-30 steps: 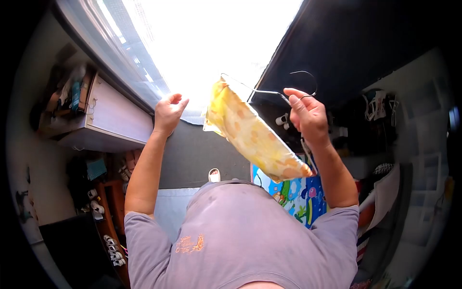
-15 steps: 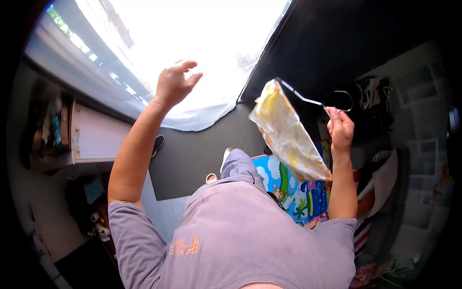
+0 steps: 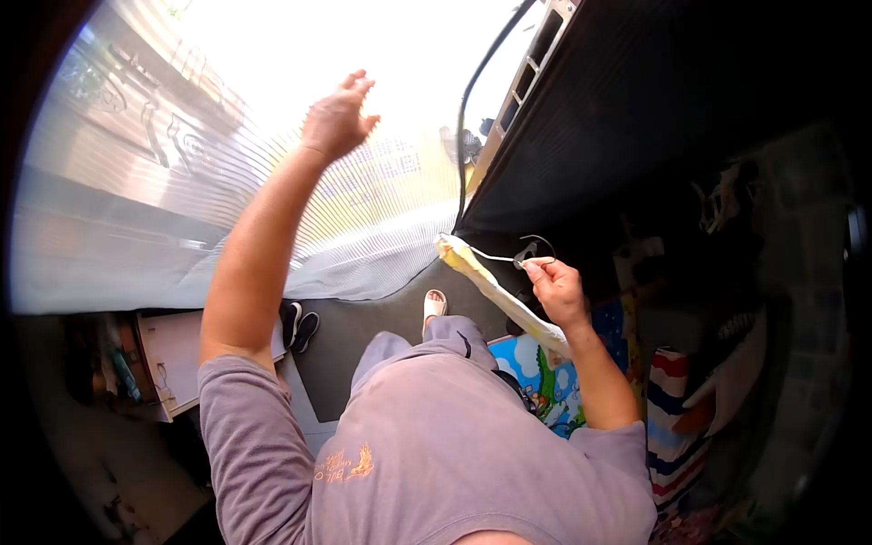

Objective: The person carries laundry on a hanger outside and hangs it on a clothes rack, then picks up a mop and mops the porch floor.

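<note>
My right hand (image 3: 556, 289) is closed on the wire hanger (image 3: 495, 256) near its hook. From the hanger hangs a thin pale cloth (image 3: 498, 292) with yellow and orange patches, seen nearly edge-on. My left hand (image 3: 338, 116) is raised at the upper middle, fingers apart and holding nothing, in front of the sheer striped curtain (image 3: 363, 195). The hanger's hook curves up just behind my right hand, against the dark area.
A dark panel (image 3: 636, 109) fills the upper right beside a black cable (image 3: 462, 136). Black shoes (image 3: 306, 331) stand on the grey floor (image 3: 350, 322) near a white cabinet (image 3: 182, 354). A colourful mat (image 3: 536, 368) lies to the right, near a striped cloth (image 3: 669, 427).
My right hand has moved down and left with the hanger, and the cloth has turned edge-on. My left hand has risen slightly. More of the opening beside the curtain shows.
</note>
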Demonstrator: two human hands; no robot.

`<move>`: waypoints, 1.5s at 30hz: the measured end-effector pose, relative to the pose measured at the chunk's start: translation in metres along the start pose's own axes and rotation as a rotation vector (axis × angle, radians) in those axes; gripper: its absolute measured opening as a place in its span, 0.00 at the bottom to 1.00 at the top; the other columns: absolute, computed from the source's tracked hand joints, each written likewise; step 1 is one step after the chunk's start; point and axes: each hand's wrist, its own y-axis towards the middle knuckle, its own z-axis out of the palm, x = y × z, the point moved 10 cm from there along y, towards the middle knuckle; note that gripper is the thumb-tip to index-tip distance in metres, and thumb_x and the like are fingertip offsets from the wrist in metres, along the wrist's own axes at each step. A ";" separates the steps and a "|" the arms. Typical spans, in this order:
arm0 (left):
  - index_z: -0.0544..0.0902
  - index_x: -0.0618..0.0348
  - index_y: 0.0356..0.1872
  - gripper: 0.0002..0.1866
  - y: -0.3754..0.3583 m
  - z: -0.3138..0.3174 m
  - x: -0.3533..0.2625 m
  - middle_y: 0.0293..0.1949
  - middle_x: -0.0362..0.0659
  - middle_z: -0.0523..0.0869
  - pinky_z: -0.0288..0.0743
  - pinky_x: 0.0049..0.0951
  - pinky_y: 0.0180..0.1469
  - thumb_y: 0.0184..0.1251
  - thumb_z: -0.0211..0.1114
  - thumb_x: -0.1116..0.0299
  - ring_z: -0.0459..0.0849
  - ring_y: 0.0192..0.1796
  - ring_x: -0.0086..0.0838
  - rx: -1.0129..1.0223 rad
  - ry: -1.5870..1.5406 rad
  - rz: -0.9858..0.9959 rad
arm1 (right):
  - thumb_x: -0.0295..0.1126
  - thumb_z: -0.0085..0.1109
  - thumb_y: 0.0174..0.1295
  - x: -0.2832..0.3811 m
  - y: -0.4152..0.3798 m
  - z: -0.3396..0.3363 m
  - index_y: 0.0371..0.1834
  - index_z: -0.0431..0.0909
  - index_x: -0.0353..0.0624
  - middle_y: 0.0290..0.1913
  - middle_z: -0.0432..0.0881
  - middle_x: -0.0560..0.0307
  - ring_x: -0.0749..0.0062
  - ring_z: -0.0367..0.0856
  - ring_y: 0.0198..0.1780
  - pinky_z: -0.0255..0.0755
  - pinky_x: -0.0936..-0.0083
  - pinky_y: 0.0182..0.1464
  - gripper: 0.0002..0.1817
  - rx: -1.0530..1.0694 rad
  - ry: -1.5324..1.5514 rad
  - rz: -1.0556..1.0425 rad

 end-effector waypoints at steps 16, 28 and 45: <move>0.72 0.56 0.64 0.33 0.034 -0.132 0.380 0.70 0.51 0.63 0.63 0.41 0.68 0.60 0.67 0.52 0.63 0.70 0.47 -0.369 0.477 -0.606 | 0.33 0.59 0.67 -0.020 0.274 0.126 0.43 0.79 0.36 0.23 0.72 0.70 0.89 0.63 0.19 0.57 0.89 0.22 0.10 -0.153 0.584 0.375; 0.82 0.63 0.48 0.23 0.016 -0.202 0.505 0.52 0.55 0.77 0.71 0.46 0.55 0.58 0.69 0.57 0.75 0.56 0.50 -0.704 0.830 -0.652 | 0.39 0.56 0.69 0.040 0.538 0.146 0.40 0.78 0.38 0.16 0.67 0.69 0.88 0.60 0.16 0.53 0.88 0.18 0.14 -0.433 0.723 0.344; 0.83 0.66 0.45 0.20 0.062 0.397 0.404 0.37 0.51 0.82 0.75 0.36 0.39 0.63 0.63 0.56 0.82 0.39 0.37 1.036 -0.677 -1.163 | 0.41 0.58 0.68 -0.031 1.009 0.124 0.42 0.79 0.39 0.17 0.67 0.71 0.88 0.60 0.18 0.52 0.87 0.20 0.14 -0.339 0.153 -0.071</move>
